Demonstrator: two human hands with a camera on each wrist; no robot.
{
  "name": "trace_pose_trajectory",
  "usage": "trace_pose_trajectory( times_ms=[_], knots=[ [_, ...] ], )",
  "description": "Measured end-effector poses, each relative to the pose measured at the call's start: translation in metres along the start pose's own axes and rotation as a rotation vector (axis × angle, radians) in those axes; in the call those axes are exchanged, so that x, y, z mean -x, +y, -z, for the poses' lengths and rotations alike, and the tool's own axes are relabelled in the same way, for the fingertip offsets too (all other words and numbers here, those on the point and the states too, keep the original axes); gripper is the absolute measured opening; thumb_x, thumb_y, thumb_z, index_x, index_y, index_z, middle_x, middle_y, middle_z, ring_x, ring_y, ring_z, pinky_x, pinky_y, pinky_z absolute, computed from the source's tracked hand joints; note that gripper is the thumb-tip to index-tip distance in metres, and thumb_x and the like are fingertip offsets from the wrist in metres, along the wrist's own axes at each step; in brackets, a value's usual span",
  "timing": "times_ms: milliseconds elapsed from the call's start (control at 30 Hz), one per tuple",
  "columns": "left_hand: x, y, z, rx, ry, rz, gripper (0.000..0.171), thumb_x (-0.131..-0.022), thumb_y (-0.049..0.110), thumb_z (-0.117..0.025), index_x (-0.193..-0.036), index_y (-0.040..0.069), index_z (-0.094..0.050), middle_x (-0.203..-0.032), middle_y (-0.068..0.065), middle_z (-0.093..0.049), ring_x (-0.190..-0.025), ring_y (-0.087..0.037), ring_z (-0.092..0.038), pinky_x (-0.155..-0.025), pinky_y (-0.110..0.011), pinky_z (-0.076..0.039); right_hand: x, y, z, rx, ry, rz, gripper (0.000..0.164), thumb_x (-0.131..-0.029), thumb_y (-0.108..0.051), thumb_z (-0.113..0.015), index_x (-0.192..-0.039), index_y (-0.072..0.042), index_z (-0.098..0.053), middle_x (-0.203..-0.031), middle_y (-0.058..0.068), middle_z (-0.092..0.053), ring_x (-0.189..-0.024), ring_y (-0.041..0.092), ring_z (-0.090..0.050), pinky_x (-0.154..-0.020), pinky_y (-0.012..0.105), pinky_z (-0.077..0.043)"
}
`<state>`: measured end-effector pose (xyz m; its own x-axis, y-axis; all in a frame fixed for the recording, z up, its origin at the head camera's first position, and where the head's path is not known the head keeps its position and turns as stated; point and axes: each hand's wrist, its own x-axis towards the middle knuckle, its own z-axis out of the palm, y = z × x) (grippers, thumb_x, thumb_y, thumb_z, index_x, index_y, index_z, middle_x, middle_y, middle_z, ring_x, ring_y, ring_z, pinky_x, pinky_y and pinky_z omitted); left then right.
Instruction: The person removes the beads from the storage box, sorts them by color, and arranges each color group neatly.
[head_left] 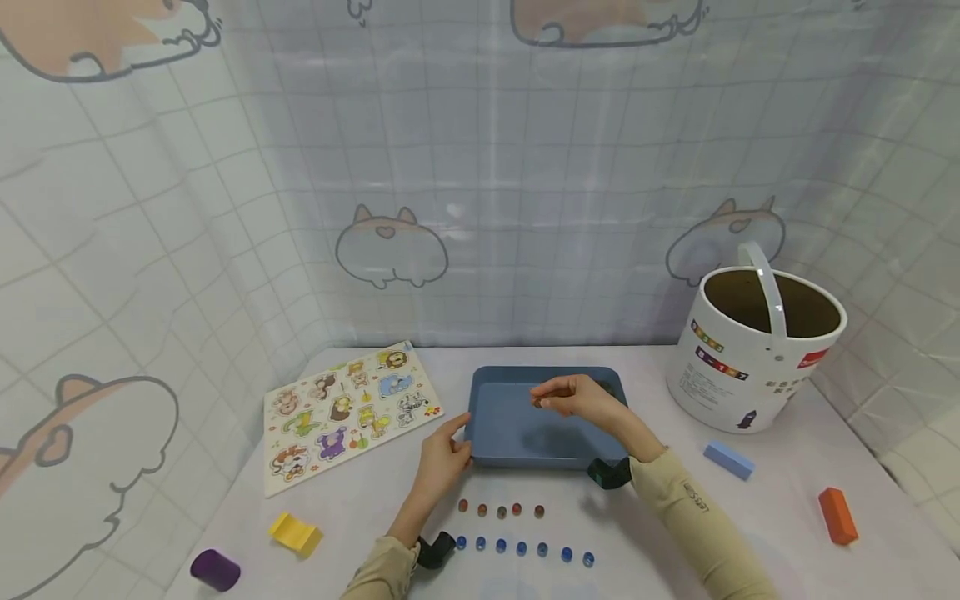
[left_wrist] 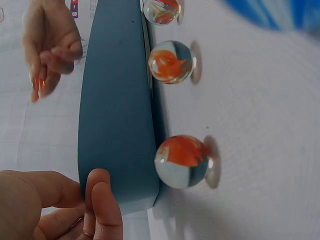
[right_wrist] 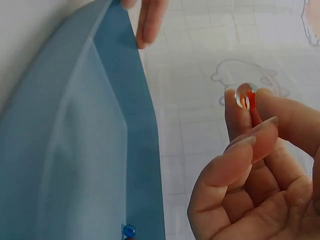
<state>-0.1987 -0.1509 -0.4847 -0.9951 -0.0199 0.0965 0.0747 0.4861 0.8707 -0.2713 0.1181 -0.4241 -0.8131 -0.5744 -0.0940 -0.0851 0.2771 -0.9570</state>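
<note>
A clear marble with orange swirls is pinched between thumb and fingertip of my right hand, raised over the blue-grey tray. My left hand grips the tray's near left corner, fingers against its wall. Inside the tray, a blue marble shows near one wall in the right wrist view. In front of the tray, a row of orange-swirled marbles lies on the table, with a row of blue marbles nearer me. Large orange-swirled marbles appear beside the tray in the left wrist view.
An animal puzzle board lies left of the tray. Nearer on that side are a yellow block and a purple cylinder. To the right stand a white bucket with a handle, a blue block and an orange block.
</note>
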Motion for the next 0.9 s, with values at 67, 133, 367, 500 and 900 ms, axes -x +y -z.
trace_pose_trajectory(
  times_ms=[67,133,367,500,900],
  knots=[
    [0.0,-0.001,0.0,-0.004,0.003,-0.001,0.051,-0.085,-0.003,-0.056,-0.135,0.001,-0.054,-0.056,0.0,-0.055,-0.052,-0.008,-0.054,-0.045,-0.017,-0.038,0.008,0.001,0.0,0.014,-0.02,0.011,0.041,-0.094,-0.024,-0.062,-0.129,-0.002,-0.059,-0.127,0.014,-0.064,-0.119,0.029,-0.059,-0.082,0.037,-0.046],
    [0.0,-0.001,0.0,-0.005,0.003,-0.005,0.051,-0.085,-0.003,-0.056,-0.135,0.0,-0.054,-0.056,0.0,-0.055,-0.052,-0.008,-0.054,-0.045,-0.017,-0.038,0.017,0.002,0.001,0.024,-0.036,0.022,0.042,-0.094,-0.024,-0.062,-0.129,0.0,-0.058,-0.126,0.015,-0.064,-0.119,0.032,-0.059,-0.082,0.038,-0.047],
    [0.0,-0.001,0.0,-0.004,-0.005,-0.014,0.05,-0.085,-0.003,-0.056,-0.136,0.0,-0.053,-0.056,0.0,-0.055,-0.051,-0.008,-0.053,-0.044,-0.016,-0.036,0.046,0.015,-0.005,0.013,-0.167,0.105,0.038,-0.094,-0.018,-0.061,-0.123,0.006,-0.061,-0.118,0.013,-0.068,-0.089,0.012,-0.065,-0.059,0.035,-0.037],
    [0.0,-0.001,0.0,-0.004,-0.006,-0.014,0.051,-0.085,-0.003,-0.056,-0.136,0.0,-0.053,-0.055,0.0,-0.055,-0.051,-0.008,-0.053,-0.044,-0.016,-0.035,0.061,0.029,-0.014,-0.023,-0.284,0.147,0.033,-0.093,-0.013,-0.06,-0.118,0.009,-0.062,-0.111,0.002,-0.071,-0.075,0.0,-0.057,-0.06,0.028,-0.043],
    [-0.002,-0.001,0.001,-0.001,-0.005,-0.01,0.051,-0.085,-0.004,-0.056,-0.135,0.0,-0.053,-0.057,-0.002,-0.057,-0.051,-0.008,-0.053,-0.045,-0.016,-0.038,0.077,0.071,-0.038,-0.026,-0.28,0.1,0.026,-0.086,-0.005,-0.067,-0.108,0.008,-0.066,-0.103,0.031,-0.067,-0.065,-0.003,-0.051,-0.059,0.014,-0.042]
  ],
)
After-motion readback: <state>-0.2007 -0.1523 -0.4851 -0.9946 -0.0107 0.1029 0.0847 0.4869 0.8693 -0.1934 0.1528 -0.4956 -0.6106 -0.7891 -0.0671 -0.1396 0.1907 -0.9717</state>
